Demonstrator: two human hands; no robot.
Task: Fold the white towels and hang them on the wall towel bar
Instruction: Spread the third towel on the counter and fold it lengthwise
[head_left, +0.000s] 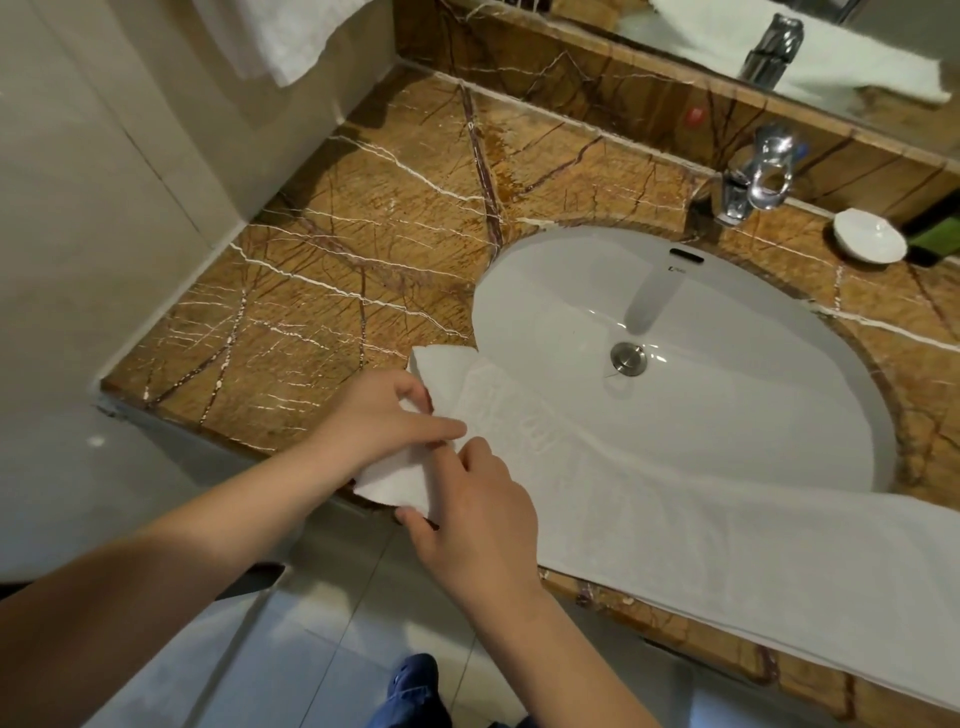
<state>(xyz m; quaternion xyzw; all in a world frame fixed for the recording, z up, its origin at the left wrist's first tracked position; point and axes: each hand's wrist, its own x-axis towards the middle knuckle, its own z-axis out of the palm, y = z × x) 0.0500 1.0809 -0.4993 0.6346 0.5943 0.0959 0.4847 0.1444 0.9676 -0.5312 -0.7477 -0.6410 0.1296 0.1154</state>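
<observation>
Towel (675, 499) is stretched out long along the front edge of the counter (337, 249), draped over the near side of the sink (727, 332). Both hands are at its left end, left hand (384, 421) and right hand (483, 514) each pinching a corner.

Brown veined marble counter (337, 260) holds white basin (727, 374) and chrome tap (753, 176) beyond the right hand (478, 519); pale floor tiles (322, 649) below.

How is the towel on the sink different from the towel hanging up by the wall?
The sink towel lies flat across the counter and basin; the hanging towel droops down the wall. The left hand and right hand hold the sink towel's end; nothing touches the hanging towel. Both are white.
</observation>
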